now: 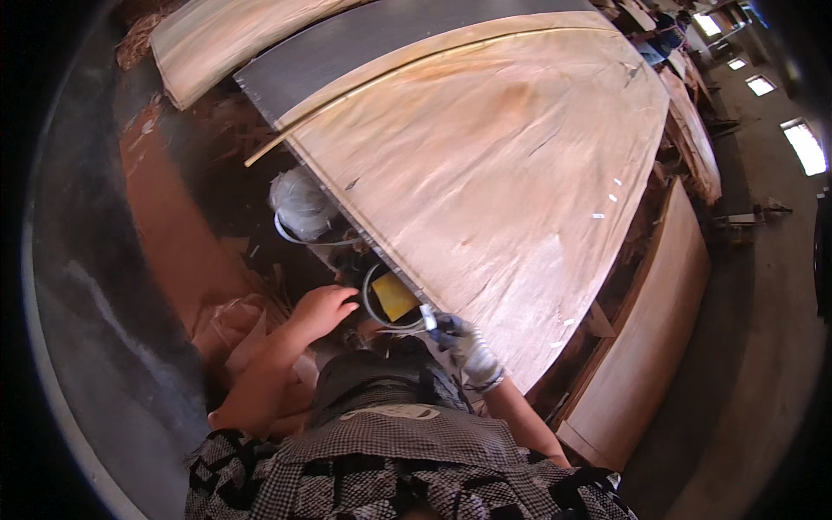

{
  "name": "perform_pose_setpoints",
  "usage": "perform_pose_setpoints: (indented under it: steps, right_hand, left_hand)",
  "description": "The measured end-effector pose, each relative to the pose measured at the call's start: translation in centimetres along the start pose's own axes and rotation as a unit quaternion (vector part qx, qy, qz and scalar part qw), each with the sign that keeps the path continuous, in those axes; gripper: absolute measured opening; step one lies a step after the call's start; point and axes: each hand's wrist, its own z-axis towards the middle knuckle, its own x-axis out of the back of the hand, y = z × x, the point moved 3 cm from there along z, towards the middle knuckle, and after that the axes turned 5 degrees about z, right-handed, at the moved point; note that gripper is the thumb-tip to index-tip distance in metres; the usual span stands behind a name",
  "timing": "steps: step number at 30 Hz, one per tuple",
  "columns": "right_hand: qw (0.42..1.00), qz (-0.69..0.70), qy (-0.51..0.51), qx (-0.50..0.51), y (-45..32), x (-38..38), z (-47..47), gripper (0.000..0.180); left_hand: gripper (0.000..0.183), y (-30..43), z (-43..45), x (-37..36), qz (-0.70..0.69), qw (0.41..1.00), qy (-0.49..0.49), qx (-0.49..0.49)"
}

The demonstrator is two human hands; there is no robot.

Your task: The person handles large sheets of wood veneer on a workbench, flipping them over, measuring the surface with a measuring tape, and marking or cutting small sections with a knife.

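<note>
My left hand is bare, with fingers apart and nothing in them, just left of a round container that holds a yellow block. On my right hand is a grey and dark-blue work glove. Its fingers pinch a small white piece at the near edge of a large wood veneer sheet. The sheet lies on a stack or table in front of me, and a thin yellowish strip runs across its far part. What the white piece is cannot be told.
A bucket with clear plastic stands below the sheet's left edge. Another veneer stack is at right, one more at upper left. Small white pieces lie on the sheet. Crumpled veneer scraps are at lower left. A person is at far upper right.
</note>
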Motion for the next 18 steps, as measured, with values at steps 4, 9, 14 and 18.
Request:
perform_pose_setpoints:
  steps: [4,9,14,18]
  right_hand:
    - [0.979,-0.120,-0.008,0.163,-1.3,3.5,-2.1,0.019]
    - [0.975,-0.045,0.152,0.155,-3.2,4.1,-9.1,0.016]
    - [0.928,0.048,0.252,0.269,-4.5,7.3,-14.8,0.014]
    - [0.882,0.080,0.300,0.354,-5.5,13.8,-20.2,0.012]
  left_hand:
    - [0.025,-0.2,0.3,-3.8,-0.024,0.999,-0.031,-0.008]
    - [0.023,1.6,-0.1,-9.5,0.000,0.986,-0.163,-0.045]
    - [0.022,5.8,0.3,-14.4,0.038,0.965,-0.227,-0.130]
    - [0.026,13.9,1.4,-16.3,0.001,0.967,-0.242,-0.087]
